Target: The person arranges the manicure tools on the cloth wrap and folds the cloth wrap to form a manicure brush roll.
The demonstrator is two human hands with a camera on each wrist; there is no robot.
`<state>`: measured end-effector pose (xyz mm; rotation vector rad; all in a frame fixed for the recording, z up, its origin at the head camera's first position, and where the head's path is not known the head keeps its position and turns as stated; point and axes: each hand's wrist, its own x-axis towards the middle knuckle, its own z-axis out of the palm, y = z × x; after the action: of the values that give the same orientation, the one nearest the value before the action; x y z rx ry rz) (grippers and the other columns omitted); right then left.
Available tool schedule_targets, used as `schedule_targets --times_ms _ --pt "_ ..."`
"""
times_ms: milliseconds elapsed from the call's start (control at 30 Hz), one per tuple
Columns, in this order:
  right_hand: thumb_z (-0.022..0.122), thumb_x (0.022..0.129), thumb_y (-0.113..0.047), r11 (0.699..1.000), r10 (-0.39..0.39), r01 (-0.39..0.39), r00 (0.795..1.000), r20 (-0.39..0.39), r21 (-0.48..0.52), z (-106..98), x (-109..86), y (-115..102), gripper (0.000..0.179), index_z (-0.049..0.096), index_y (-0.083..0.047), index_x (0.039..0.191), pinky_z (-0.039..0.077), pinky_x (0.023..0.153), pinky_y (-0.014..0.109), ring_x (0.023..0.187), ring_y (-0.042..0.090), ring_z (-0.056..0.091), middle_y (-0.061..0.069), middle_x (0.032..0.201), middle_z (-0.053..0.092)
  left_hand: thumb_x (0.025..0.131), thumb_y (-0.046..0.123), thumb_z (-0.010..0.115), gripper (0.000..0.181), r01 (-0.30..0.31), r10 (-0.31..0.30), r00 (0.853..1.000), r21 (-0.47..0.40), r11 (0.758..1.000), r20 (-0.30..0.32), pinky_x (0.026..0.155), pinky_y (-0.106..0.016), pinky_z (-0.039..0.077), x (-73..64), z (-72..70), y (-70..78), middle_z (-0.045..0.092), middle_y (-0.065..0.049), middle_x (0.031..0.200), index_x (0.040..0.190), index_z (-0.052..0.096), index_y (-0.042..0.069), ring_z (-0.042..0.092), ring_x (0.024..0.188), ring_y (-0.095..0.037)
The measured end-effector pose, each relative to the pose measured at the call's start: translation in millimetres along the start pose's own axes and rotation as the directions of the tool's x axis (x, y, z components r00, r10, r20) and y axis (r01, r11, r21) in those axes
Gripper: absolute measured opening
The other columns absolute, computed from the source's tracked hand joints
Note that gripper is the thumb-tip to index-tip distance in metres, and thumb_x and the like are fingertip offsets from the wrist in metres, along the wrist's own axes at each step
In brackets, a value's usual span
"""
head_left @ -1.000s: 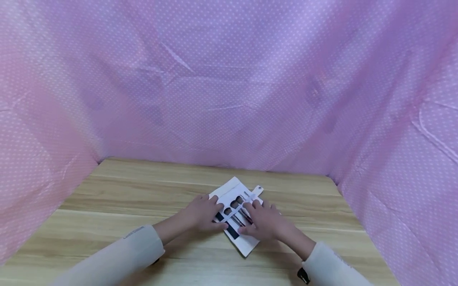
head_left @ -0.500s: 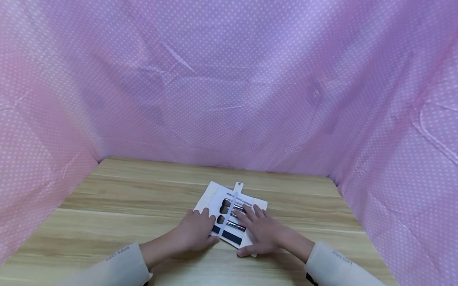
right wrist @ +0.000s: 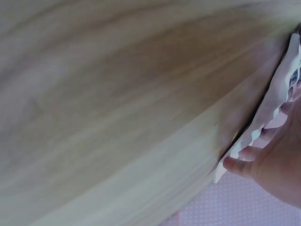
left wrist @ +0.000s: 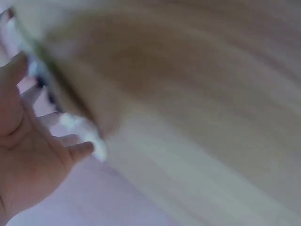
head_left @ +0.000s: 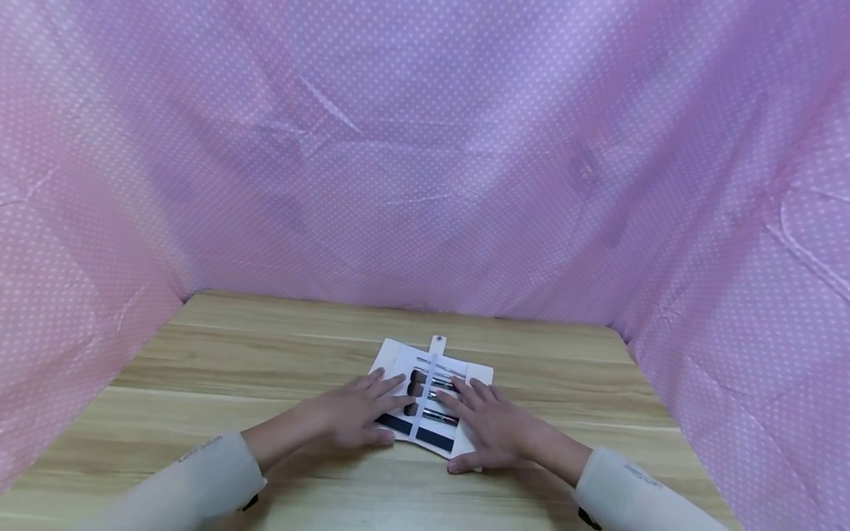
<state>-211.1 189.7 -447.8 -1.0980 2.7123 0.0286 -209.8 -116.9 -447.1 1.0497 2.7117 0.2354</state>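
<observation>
A white brush case (head_left: pixel 465 440) lies unfolded on the wooden table, its snap tab (head_left: pixel 437 344) pointing to the far side. Several makeup brushes (head_left: pixel 438 417) with dark bristles and shiny handles sit under a pale strap (head_left: pixel 422 402). Along the near edge runs a black strip (head_left: pixel 434 439). My left hand (head_left: pixel 355 409) rests with spread, straight fingers on the left flap. On the right flap lies my right hand (head_left: pixel 494 428), fingers extended over the brush handles. In both wrist views the fingers touch the case's edge; the left one is blurred.
The wooden table (head_left: pixel 265 346) stretches out on both sides of the case. A pink dotted curtain (head_left: pixel 425 184) hangs behind it and along the left and right sides.
The case has turned counterclockwise and shifted a little left, its tab swinging to point straight away. My left hand moved left, then spread its fingers over the flap; the right hand flattened out.
</observation>
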Motion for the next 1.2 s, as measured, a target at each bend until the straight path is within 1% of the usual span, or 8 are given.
schedule_targets --times_ms 67,167,300,433,567,833,1033,1200 --pt "0.043 0.083 -0.09 1.0 -0.008 0.008 1.0 0.003 -0.006 0.4 -0.3 2.4 0.108 0.014 -0.027 0.166 0.026 0.116 0.066 0.149 0.05 0.022 0.017 0.169 0.015 0.102 0.064 0.045 0.069 -0.035 0.036 0.998 -0.024 0.999 0.045 0.12 -0.063 0.02 -1.0 2.8 -4.4 0.016 -0.003 0.171 0.163 0.022 0.04 0.012 0.154 -0.043" --pt "0.044 0.083 -0.089 0.999 -0.036 0.036 0.999 -0.005 -0.006 0.1 0.4 9.6 0.106 0.015 -0.028 0.165 0.027 0.116 0.066 0.149 0.048 0.024 0.016 0.169 0.017 0.102 0.065 0.042 0.07 -0.054 0.055 0.996 -0.016 0.998 0.065 0.12 -0.063 0.022 -3.2 5.4 -4.2 0.017 -0.002 0.171 0.163 0.017 0.042 0.013 0.154 -0.043" --pt "0.044 0.086 -0.087 0.997 -0.077 0.076 0.997 -0.017 -0.028 -0.3 1.6 24.5 0.101 0.016 -0.031 0.165 0.028 0.116 0.064 0.15 0.044 0.025 0.012 0.17 0.018 0.103 0.064 0.041 0.069 -0.035 0.033 0.998 0.044 0.998 0.058 0.119 -0.061 0.025 -6.7 6.9 5.3 0.02 -0.003 0.17 0.163 0.017 0.04 0.02 0.153 -0.042" --pt "0.042 0.086 -0.087 0.993 -0.101 0.1 0.995 -0.011 -0.056 -0.4 1.4 36.0 0.1 0.013 -0.033 0.165 0.029 0.117 0.06 0.151 0.041 0.024 0.008 0.171 0.015 0.105 0.059 0.042 0.066 -0.005 0.001 0.998 0.057 0.998 0.063 0.119 -0.059 0.027 -10.1 6.2 18.5 0.021 -0.006 0.17 0.163 0.021 0.037 0.022 0.152 -0.042" --pt "0.042 0.085 -0.088 0.991 -0.118 0.116 0.993 -0.021 -0.072 -0.3 -0.6 37.8 0.101 0.014 -0.033 0.165 0.03 0.118 0.059 0.151 0.042 0.025 0.009 0.171 0.015 0.105 0.057 0.045 0.065 0.019 -0.024 0.997 0.065 0.998 0.075 0.119 -0.058 0.028 -12.2 3.3 24.3 0.022 -0.005 0.169 0.163 0.024 0.038 0.023 0.152 -0.04" --pt "0.041 0.083 -0.091 0.989 -0.112 0.107 0.993 -0.044 -0.1 2.7 -8.5 32.6 0.101 0.017 -0.036 0.164 0.041 0.107 0.063 0.147 0.042 0.031 0.009 0.17 0.016 0.108 0.051 0.039 0.055 -0.016 0.012 0.998 0.053 0.998 0.068 0.121 -0.055 0.027 -9.6 3.7 13.9 0.025 -0.002 0.168 0.16 0.033 0.036 0.021 0.154 -0.037" --pt "0.043 0.081 -0.091 0.991 -0.105 0.101 0.994 -0.043 -0.092 1.2 -13.0 27.7 0.102 0.016 -0.037 0.164 0.041 0.106 0.065 0.147 0.039 0.032 0.007 0.17 0.017 0.108 0.049 0.041 0.054 -0.083 0.078 0.995 0.083 0.993 0.06 0.119 -0.055 0.029 -12.0 5.3 5.2 0.027 -0.004 0.168 0.16 0.032 0.037 0.024 0.152 -0.039" --pt "0.044 0.087 -0.085 0.988 -0.113 0.111 0.993 -0.015 -0.106 -2.7 -18.9 24.2 0.094 0.017 -0.038 0.164 0.039 0.109 0.063 0.146 0.038 0.034 0.006 0.169 0.021 0.108 0.046 0.046 0.054 -0.115 0.109 0.992 0.102 0.988 0.061 0.12 -0.052 0.03 -16.0 5.2 2.9 0.031 -0.006 0.166 0.159 0.036 0.034 0.028 0.151 -0.039"
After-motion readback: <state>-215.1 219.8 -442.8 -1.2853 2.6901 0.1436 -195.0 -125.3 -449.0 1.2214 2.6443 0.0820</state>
